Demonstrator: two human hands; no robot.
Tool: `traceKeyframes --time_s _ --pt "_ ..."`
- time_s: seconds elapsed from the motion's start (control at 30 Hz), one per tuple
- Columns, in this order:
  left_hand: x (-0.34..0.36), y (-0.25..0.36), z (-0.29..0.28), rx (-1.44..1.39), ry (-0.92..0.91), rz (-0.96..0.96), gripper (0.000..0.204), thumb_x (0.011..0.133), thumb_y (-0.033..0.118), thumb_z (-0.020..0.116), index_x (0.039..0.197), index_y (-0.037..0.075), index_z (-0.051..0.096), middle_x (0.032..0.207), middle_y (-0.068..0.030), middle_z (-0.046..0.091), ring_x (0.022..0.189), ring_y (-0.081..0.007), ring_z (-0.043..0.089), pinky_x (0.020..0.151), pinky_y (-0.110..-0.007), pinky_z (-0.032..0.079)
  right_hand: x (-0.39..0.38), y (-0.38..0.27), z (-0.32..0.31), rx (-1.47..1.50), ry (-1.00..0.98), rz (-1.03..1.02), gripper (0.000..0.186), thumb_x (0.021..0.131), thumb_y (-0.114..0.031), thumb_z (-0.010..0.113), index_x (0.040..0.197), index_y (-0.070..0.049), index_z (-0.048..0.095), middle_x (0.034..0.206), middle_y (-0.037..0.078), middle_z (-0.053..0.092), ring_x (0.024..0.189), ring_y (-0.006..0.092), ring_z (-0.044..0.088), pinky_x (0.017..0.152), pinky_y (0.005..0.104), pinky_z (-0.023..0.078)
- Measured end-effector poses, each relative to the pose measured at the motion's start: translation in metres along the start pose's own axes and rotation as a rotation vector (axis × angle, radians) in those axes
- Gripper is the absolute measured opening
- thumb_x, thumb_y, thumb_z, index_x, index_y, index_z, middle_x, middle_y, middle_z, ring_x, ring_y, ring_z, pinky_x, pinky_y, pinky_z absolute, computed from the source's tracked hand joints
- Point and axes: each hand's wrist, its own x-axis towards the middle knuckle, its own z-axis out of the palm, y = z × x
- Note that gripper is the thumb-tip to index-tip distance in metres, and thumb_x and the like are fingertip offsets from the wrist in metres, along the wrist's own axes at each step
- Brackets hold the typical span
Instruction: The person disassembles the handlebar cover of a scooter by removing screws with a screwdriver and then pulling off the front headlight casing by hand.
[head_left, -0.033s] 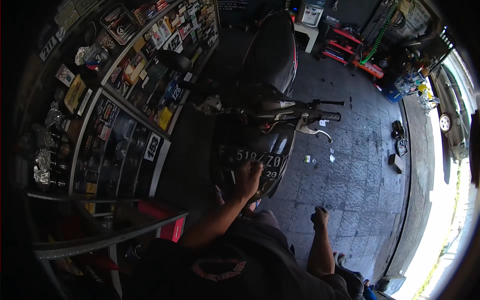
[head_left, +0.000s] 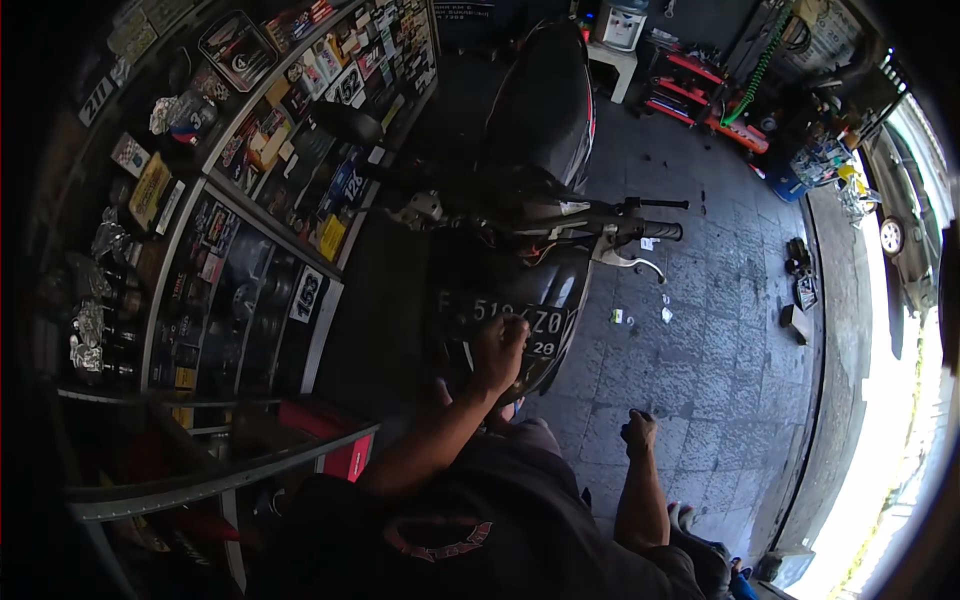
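A dark scooter [head_left: 535,290] stands before me, its front panel and number plate [head_left: 470,305] facing me and its handlebar uncovered, with bare metal parts showing. In front of that plate, overlapping it in the view, my left hand [head_left: 500,355] is closed with the fingers curled in. Whether anything is inside it, or whether it touches the panel, I cannot make out. My right hand [head_left: 640,430] is also closed, held low over the tiled floor to the right of the scooter. Its fingers are dark and shaded, so anything in them is hidden.
Glass-fronted shelves [head_left: 325,330] covered in stickers line the left side. A metal rack frame [head_left: 220,490] stands near my left arm. On the right floor lie small scraps [head_left: 617,316] and dark parts [head_left: 797,325]. Further back are a red tool cart [head_left: 685,95] and a water dispenser [head_left: 622,30].
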Motion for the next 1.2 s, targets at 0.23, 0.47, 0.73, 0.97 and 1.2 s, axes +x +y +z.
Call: traceKeyframes --time_s 0.23,0.47,0.73,0.97,1.2 --pt "0.042 0.03 0.035 -0.368 -0.008 -0.361 0.027 0.095 0.032 0.06 0.087 0.006 0.061 0.071 -0.0023 0.059 0.056 -0.0104 0.054 0.053 -0.026 0.045 -0.022 0.06 0.047 0.054 -0.088 0.113 0.015 0.086 -0.012 0.062 0.093 0.0 0.062 0.064 0.003 0.051 0.048 0.0172 0.052 0.042 0.0311 0.042" --pt "0.093 0.032 0.048 -0.8 0.093 -0.584 0.027 0.093 0.036 0.064 0.084 0.011 0.059 0.068 0.0014 0.056 0.054 -0.0103 0.05 0.049 -0.025 0.04 -0.042 0.126 0.021 -0.064 -0.082 0.266 0.012 0.084 -0.01 0.064 0.09 0.001 0.063 0.062 0.004 0.053 0.048 0.0177 0.053 0.041 0.0316 0.041" --pt "0.102 0.034 0.049 -0.927 0.005 -0.394 0.019 0.094 0.028 0.057 0.091 0.011 0.064 0.073 0.0021 0.06 0.058 -0.0113 0.053 0.054 -0.026 0.043 -0.037 0.097 0.006 0.078 0.012 0.239 0.008 0.088 -0.008 0.059 0.081 -0.005 0.056 0.057 0.002 0.045 0.043 0.0151 0.046 0.037 0.0302 0.034" --pt "0.091 0.016 0.096 -0.882 -0.089 -0.54 0.017 0.088 0.019 0.065 0.102 0.01 0.062 0.093 -0.0038 0.064 0.082 -0.0175 0.062 0.083 -0.039 0.051 -0.028 0.063 0.032 0.09 -0.061 0.157 0.01 0.088 -0.01 0.061 0.09 0.001 0.06 0.06 0.002 0.049 0.045 0.0152 0.049 0.039 0.0301 0.037" --pt "0.124 0.024 0.13 -0.732 0.12 -0.613 0.014 0.089 0.027 0.067 0.093 0.014 0.061 0.08 0.0026 0.06 0.072 -0.0118 0.058 0.066 -0.031 0.047 -0.03 0.058 0.042 0.067 -0.101 0.148 0.011 0.088 -0.01 0.059 0.09 0.0 0.06 0.061 0.002 0.048 0.047 0.0145 0.048 0.04 0.0292 0.038"
